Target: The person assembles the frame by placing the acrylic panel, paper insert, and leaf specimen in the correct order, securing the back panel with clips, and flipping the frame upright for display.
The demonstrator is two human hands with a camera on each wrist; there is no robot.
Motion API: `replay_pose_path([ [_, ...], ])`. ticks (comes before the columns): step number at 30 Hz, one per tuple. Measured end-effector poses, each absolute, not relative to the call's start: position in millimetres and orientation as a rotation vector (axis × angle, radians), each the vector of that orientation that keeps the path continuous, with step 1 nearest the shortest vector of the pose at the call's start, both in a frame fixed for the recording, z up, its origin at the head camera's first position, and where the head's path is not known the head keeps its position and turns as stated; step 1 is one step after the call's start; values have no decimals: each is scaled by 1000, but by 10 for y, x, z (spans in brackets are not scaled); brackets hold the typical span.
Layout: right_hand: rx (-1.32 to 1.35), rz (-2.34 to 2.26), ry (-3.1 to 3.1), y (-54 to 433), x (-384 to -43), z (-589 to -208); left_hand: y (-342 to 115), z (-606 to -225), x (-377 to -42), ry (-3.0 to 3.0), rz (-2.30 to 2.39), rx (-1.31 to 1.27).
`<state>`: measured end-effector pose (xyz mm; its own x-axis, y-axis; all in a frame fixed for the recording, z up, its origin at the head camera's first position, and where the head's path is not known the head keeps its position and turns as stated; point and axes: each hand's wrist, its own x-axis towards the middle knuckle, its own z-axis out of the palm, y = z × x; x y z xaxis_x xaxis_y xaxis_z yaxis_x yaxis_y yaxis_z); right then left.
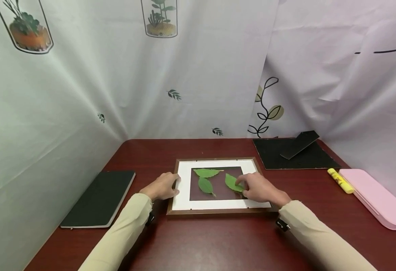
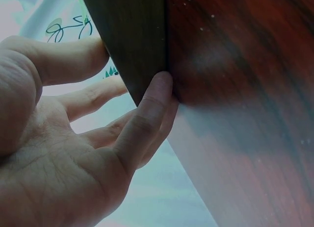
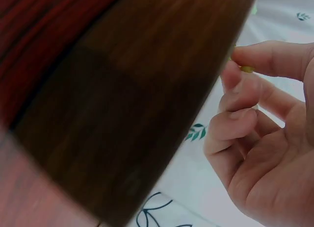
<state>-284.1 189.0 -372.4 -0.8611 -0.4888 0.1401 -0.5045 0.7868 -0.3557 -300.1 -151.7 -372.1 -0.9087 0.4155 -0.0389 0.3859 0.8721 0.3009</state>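
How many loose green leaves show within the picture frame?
3: the upper-left leaf, the lower-left leaf just below, and the right leaf, pinched by the right hand, which could hide others.

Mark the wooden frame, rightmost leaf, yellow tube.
Wooden frame (image 1: 214,212), head view: near side of its rim.
Rightmost leaf (image 1: 231,182), head view: middle of its uncovered part.
Yellow tube (image 1: 340,181), head view: middle of its body.
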Motion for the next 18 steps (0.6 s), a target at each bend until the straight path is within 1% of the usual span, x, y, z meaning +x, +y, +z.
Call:
replay_pose_path([
  [8, 801, 611, -2947, 1713, -2827, -3737, -1516, -3736, -2989, 2938, 452, 635],
  [18, 807, 631, -2978, 1618, -2812, -3705, -1517, -3728, -2998, 2947, 444, 631],
])
